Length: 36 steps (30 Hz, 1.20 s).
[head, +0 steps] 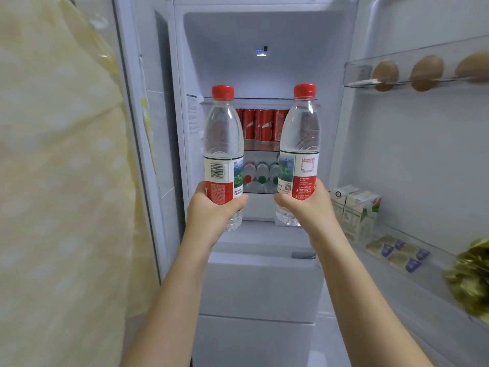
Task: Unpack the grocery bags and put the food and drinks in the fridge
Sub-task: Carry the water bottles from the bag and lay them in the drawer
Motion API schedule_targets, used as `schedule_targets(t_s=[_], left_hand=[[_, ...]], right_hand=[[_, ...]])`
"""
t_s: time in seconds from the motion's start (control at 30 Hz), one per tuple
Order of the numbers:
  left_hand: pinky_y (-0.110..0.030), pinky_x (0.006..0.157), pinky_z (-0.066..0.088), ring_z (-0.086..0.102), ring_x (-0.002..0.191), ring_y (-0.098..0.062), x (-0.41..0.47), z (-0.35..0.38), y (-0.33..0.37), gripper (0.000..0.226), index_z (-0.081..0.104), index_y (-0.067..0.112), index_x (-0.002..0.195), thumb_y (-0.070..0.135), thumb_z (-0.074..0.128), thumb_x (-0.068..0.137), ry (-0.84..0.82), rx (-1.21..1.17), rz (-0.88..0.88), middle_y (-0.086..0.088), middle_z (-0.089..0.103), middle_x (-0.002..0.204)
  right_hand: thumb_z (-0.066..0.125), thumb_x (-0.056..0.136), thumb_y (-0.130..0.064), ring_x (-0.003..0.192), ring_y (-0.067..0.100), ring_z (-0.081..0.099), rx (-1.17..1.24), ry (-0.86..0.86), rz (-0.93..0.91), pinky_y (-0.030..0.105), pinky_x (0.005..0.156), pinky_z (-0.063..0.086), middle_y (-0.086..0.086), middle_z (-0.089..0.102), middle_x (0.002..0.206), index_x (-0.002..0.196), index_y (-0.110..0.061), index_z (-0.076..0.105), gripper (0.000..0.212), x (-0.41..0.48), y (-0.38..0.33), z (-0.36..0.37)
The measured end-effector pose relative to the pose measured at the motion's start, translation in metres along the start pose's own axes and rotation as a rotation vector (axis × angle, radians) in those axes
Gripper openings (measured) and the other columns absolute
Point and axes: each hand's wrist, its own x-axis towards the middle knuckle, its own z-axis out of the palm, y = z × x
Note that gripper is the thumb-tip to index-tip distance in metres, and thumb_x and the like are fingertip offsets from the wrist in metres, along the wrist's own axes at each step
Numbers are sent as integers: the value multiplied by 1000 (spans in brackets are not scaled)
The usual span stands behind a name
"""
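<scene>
I hold two clear water bottles with red caps upright in front of the open fridge [264, 33]. My left hand [211, 210] grips the left water bottle [223, 144] round its lower label. My right hand [309, 207] grips the right water bottle [300, 144] the same way. Behind them, red soda cans [262, 125] stand in a row on a middle shelf. Below that shelf, several bottles [260, 173] lie with their caps facing me.
The open fridge door at right carries eggs [426, 72] in an upper rack, milk cartons [357, 210] and small yogurt cups [397, 254] lower down, and a gold-wrapped item [471, 279]. A pale yellow curtain [60, 181] hangs at left. White drawers [259, 287] sit below the shelves.
</scene>
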Motion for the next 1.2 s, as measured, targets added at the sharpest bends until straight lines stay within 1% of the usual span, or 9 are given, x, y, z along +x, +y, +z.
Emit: schedule_targets(t_s=[0.23,0.4,0.47,0.63,0.77,0.9,1.03,1.1,1.2], left_hand=[[-43,70,59,69,82,-25,23,18,-13,58,59,27,106,43,81,55,18,5,-48,-3,71,91],[-31,52,52,62,59,-17,39,25,-31,38,57,18,103,16,81,73,23,-3,-71,-4,67,75],[-31,52,52,60,55,-14,47,26,-42,37,56,18,103,14,80,74,11,-2,-90,-3,65,72],[-42,65,56,65,74,-24,84,31,-81,54,57,27,102,38,82,56,23,21,-114,-4,70,87],[-33,72,55,66,85,-15,125,37,-111,50,56,26,110,24,84,69,19,38,-107,4,69,96],[-34,84,55,65,96,-12,171,49,-143,66,53,26,124,24,86,67,-8,36,-118,8,67,108],[-23,77,51,65,92,-4,202,65,-182,56,54,32,112,19,86,67,-42,30,-144,12,68,103],[-21,74,51,65,90,-2,212,73,-204,60,53,31,115,18,86,67,-65,28,-175,14,67,101],[-8,59,46,63,84,1,222,83,-236,58,50,29,113,13,84,69,-88,36,-233,15,65,95]], right_hand=[[77,72,-7,84,10,68,24,-32,10,29,78,56,-3,70,95,113,-17,57,48,22,20,4],[77,71,-8,89,13,67,31,-25,43,30,76,55,-2,68,99,115,-17,53,50,37,44,16],[77,71,-9,88,12,66,21,-14,48,25,70,52,-2,68,99,115,-17,53,51,46,56,24],[79,70,-14,92,11,66,4,10,75,23,69,50,-7,67,101,117,-23,52,55,74,93,47],[80,68,-18,93,13,66,-15,55,83,33,79,55,-7,68,102,114,-25,51,55,112,124,71],[82,71,-18,97,7,64,1,88,83,31,82,54,-11,65,107,118,-28,47,59,150,151,94],[83,70,-21,97,8,65,-17,116,134,40,86,57,-10,66,109,121,-27,49,61,176,191,113],[83,71,-17,98,9,65,-26,132,172,36,88,55,-10,65,107,120,-25,49,60,183,212,121],[82,71,-15,97,12,66,-61,152,241,31,82,55,-10,65,104,116,-24,50,56,190,242,131]])
